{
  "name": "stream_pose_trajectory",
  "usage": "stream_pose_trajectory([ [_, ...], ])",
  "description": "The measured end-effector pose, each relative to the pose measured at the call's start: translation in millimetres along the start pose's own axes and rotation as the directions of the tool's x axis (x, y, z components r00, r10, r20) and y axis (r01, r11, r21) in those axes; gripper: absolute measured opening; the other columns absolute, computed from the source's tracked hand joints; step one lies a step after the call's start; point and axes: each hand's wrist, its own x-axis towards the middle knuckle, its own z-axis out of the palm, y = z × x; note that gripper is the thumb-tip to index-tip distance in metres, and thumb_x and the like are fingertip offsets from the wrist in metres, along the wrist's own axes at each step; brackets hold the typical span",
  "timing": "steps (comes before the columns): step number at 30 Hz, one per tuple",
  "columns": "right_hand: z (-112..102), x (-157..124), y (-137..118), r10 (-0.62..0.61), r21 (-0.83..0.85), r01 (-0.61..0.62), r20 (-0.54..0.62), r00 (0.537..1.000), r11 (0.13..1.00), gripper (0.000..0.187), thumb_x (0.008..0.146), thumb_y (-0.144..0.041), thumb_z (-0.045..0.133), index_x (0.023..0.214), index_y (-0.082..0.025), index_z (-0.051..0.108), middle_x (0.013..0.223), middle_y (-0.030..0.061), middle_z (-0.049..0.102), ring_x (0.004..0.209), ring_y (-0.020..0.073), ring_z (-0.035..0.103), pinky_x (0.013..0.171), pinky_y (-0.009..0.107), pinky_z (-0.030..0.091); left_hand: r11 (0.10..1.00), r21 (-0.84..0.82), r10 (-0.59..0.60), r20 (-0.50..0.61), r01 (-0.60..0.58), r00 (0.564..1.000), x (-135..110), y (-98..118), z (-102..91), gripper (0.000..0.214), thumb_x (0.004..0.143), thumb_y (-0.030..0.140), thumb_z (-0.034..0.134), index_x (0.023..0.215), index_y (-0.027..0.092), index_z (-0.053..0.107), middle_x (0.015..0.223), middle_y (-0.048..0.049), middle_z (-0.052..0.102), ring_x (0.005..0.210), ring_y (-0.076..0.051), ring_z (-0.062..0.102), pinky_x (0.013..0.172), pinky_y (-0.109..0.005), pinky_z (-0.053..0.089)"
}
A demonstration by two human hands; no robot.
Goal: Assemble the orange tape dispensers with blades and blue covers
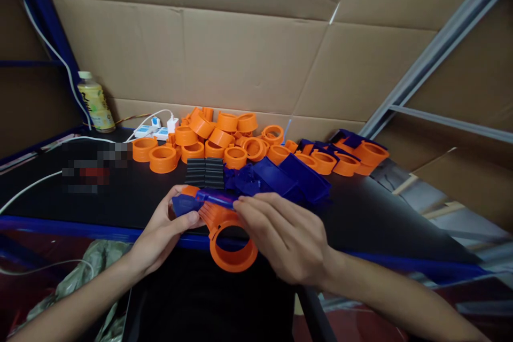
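Note:
Over the table's front edge, my left hand (166, 232) is closed around an orange plastic part (216, 217) with a dark blue end. This part carries a wide open ring (233, 259) at its lower end, hanging toward me. A glossy blue plastic piece (216, 197) lies across the top of it. My right hand (288, 235) pinches the right end of that blue piece, fingers pressed together. Whether the blue piece is fixed to the orange part I cannot tell. Just beyond both hands lie ribbed black strips (205, 172) and dark blue plastic parts (294, 176).
Several orange ring parts (162, 159) are heaped along the back of the black table (116, 192). More orange and blue parts (360, 152) sit at the right. A drink bottle (96, 102) and a white power strip (150, 131) with cables stand at back left, before a cardboard wall (240, 59).

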Motion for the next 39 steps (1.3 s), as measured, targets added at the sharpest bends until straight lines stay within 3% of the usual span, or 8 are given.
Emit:
stream_pose_trajectory([
  [5,2.2,1.5,-3.4,-0.056,0.049,0.056,-0.003,0.998,0.997,0.023,0.098,-0.009,0.045,0.107,-0.005,0.066,0.089,0.012,0.074,0.086,0.0195,0.069,0.076,0.031,0.058,1.0,-0.018,-0.013,-0.022,0.013,1.0,0.3,0.9,1.2,0.03,0.083,0.021,0.077,0.111,0.022,0.067,0.097,-0.0049,0.069,0.096,-0.023,0.067,0.089,-0.044,0.06],
  [10,1.7,-1.1,-0.3,-0.065,0.032,0.065,0.001,0.998,0.997,0.023,0.096,-0.007,0.047,0.102,-0.004,0.069,0.087,0.0149,0.073,0.084,0.0219,0.07,0.072,0.033,0.06,1.0,-0.022,0.006,-0.032,-0.007,0.999,-0.4,2.8,3.4,0.021,0.084,0.021,0.076,0.103,0.022,0.068,0.098,-0.0045,0.07,0.096,-0.023,0.068,0.09,-0.044,0.059],
  [18,1.3,-3.3,2.5,-0.191,0.009,0.192,-0.049,0.98,0.981,0.019,0.094,-0.007,0.053,0.097,-0.002,0.071,0.091,0.0185,0.075,0.081,0.0222,0.072,0.067,0.031,0.06,1.0,0.024,0.016,-0.063,-0.015,0.998,-1.0,0.9,5.2,0.026,0.081,0.021,0.079,0.104,0.023,0.066,0.095,-0.0034,0.067,0.092,-0.021,0.065,0.087,-0.04,0.059],
  [25,7.5,-6.9,6.7,-0.138,-0.05,0.135,-0.064,0.988,0.99,0.016,0.095,-0.009,0.054,0.098,-0.009,0.07,0.094,0.0141,0.075,0.084,0.0188,0.071,0.07,0.029,0.061,0.999,0.031,0.029,-0.06,-0.027,0.998,-1.7,3.0,10.2,0.024,0.08,0.024,0.079,0.101,0.022,0.068,0.094,-0.0044,0.067,0.091,-0.022,0.065,0.086,-0.039,0.059],
  [39,25.5,-15.8,19.0,-0.087,0.027,0.09,-0.098,0.991,0.996,0.018,0.092,-0.006,0.057,0.105,-0.007,0.069,0.091,0.0141,0.074,0.086,0.0201,0.071,0.074,0.032,0.062,1.0,0.002,0.021,-0.076,-0.021,0.997,-0.7,1.0,8.6,0.022,0.081,0.026,0.078,0.101,0.021,0.07,0.098,-0.0064,0.072,0.093,-0.024,0.069,0.083,-0.039,0.061],
])
